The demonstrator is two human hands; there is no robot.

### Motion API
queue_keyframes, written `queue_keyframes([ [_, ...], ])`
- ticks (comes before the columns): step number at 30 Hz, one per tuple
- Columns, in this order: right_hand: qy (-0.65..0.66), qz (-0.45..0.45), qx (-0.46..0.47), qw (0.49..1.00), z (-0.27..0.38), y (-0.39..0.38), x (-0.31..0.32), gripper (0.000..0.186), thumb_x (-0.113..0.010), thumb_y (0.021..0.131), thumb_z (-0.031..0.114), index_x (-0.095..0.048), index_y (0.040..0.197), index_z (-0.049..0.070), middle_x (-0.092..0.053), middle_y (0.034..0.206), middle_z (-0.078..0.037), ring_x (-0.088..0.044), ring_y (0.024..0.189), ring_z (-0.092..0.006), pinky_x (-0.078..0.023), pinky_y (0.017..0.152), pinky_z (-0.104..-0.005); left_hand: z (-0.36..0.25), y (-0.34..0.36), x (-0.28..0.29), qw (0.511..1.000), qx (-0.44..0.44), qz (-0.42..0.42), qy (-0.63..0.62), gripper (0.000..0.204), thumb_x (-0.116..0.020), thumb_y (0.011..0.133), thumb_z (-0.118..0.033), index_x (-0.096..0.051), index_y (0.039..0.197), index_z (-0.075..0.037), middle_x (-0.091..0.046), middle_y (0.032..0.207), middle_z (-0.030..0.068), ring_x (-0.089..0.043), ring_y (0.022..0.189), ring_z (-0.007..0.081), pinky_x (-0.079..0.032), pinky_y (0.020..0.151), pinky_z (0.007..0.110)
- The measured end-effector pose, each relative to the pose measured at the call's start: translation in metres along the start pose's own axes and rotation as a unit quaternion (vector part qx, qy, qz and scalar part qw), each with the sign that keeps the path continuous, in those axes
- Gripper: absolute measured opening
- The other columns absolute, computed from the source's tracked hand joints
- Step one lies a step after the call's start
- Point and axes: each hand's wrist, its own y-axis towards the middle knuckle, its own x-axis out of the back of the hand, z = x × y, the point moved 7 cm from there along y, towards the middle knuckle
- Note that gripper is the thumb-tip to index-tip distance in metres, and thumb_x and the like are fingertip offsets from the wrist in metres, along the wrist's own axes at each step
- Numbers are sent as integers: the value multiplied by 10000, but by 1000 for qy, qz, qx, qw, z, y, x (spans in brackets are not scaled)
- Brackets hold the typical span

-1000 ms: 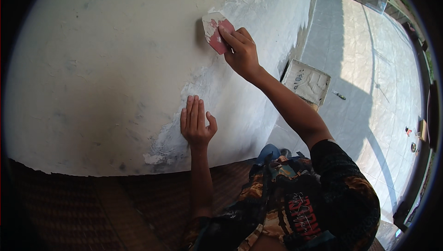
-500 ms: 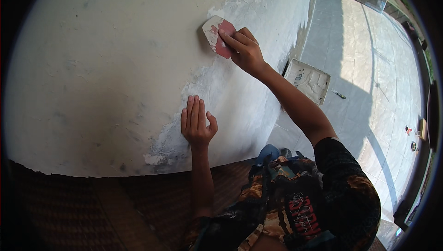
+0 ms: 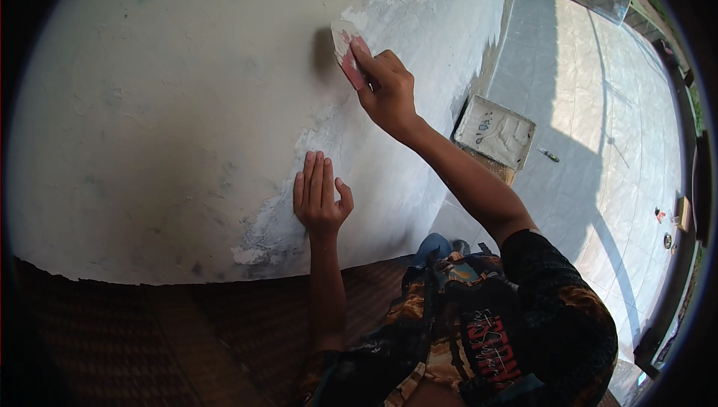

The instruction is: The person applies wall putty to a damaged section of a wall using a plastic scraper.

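My right hand [image 3: 387,89] grips a red putty scraper [image 3: 350,59] whose upper part is smeared with off-white putty. The scraper is tilted close to the wall [image 3: 187,108]; whether its edge touches the surface I cannot tell. Lower down, my left hand [image 3: 321,198] lies flat against the wall with its fingers stretched out and nothing in it. A whiter, rough patch [image 3: 277,224] runs diagonally up the wall, past the left hand toward the upper right. Smoother cream coating covers the wall left of that patch.
A shallow tray [image 3: 497,134] of off-white putty stands right of the wall. Beyond it a small tool [image 3: 549,154] lies on the pale tiled floor [image 3: 576,205]. Brown woven matting [image 3: 187,332] lies below the wall. Small items sit near the floor's right edge.
My right hand has shifted slightly left and turned the scraper, so it now shows narrower and more edge-on. The left hand has stayed flat on the wall.
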Motion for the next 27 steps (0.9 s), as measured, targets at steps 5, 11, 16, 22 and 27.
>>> queue_keyframes([
  [5,-57,51,53,996,-1,-31,-25,663,-691,688,-118,-591,1333,4,-622,795,-77,-577,760,-243,-538,686,-352,-1,0,-2,1000,5,-1,-11,363,-554,862,-90,-671,1187,23,-683,1270,144,-613,1258,285,-383,1102,421],
  [11,18,103,-14,994,19,-80,-12,638,-697,660,-101,-647,1280,42,-619,792,-58,-594,783,-251,-549,696,-353,4,-4,2,1000,14,6,3,337,-544,880,-106,-695,1160,8,-687,1267,125,-629,1238,258,-383,1110,383],
  [16,-60,25,16,998,1,1,-14,620,-687,679,-86,-628,1287,20,-629,823,-75,-595,815,-260,-546,714,-358,0,0,-1,1000,2,-6,-16,362,-556,862,-87,-671,1188,21,-674,1284,149,-611,1260,293,-389,1093,428],
  [22,-40,116,5,992,14,-104,-19,635,-700,678,-74,-620,1301,20,-639,804,-73,-606,799,-257,-554,705,-369,3,-4,-2,1000,8,-3,-13,364,-554,864,-89,-668,1192,20,-673,1287,147,-610,1262,291,-393,1090,427],
  [27,-32,32,-37,998,6,-31,-3,620,-687,686,-92,-626,1292,27,-639,794,-73,-584,794,-257,-523,675,-371,1,0,1,1000,0,-5,-7,365,-552,865,-88,-667,1193,20,-675,1283,146,-612,1259,291,-393,1090,427],
])
